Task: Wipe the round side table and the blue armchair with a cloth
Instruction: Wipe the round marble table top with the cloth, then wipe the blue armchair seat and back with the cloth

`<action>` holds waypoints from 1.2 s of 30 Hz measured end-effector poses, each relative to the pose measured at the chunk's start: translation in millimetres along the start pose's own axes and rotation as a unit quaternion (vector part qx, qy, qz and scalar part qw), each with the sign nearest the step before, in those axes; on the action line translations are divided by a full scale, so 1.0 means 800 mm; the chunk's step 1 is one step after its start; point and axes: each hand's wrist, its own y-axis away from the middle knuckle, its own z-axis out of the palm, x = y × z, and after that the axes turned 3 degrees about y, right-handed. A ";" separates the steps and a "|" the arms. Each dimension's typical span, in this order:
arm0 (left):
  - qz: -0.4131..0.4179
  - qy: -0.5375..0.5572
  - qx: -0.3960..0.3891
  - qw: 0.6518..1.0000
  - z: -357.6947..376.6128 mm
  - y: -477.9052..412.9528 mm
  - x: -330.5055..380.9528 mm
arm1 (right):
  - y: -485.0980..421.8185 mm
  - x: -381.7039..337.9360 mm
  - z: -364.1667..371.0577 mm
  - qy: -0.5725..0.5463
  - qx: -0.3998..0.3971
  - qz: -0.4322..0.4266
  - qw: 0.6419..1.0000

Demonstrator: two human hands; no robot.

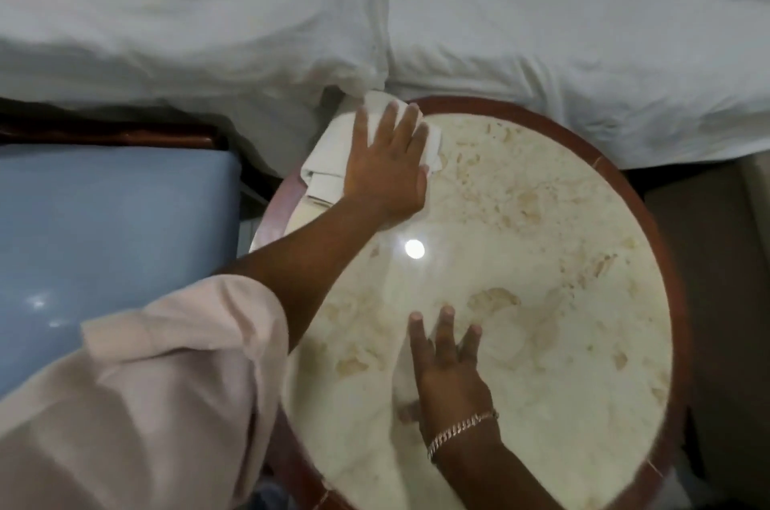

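The round side table (541,251) has a glossy cream marble top inside a reddish-brown wooden rim. A folded white cloth (329,163) lies at the table's far left edge, partly over the rim. My left hand (387,168) presses flat on the cloth with fingers spread. My right hand (448,372) rests flat on the near part of the marble, fingers apart, holding nothing, a chain bracelet on the wrist. The blue armchair (104,243) stands to the left of the table; only its shiny seat shows.
A bed with white sheets (500,30) runs along the far side and touches the table's far rim. A dark wooden frame (104,132) sits behind the armchair seat. Dark floor (725,301) lies right of the table. A lamp reflection (414,249) shines on the marble.
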 end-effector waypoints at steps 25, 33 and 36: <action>-0.455 0.145 -0.005 0.878 -0.147 0.622 -0.299 | -0.086 -0.265 -0.086 -0.123 0.269 0.089 0.951; -0.438 0.066 0.024 0.896 -0.187 0.706 -0.381 | -0.029 -0.433 0.007 -0.106 0.230 -0.269 0.929; -0.453 0.054 0.055 0.888 -0.178 0.715 -0.410 | -0.012 -0.465 0.050 -0.028 0.239 -0.260 0.935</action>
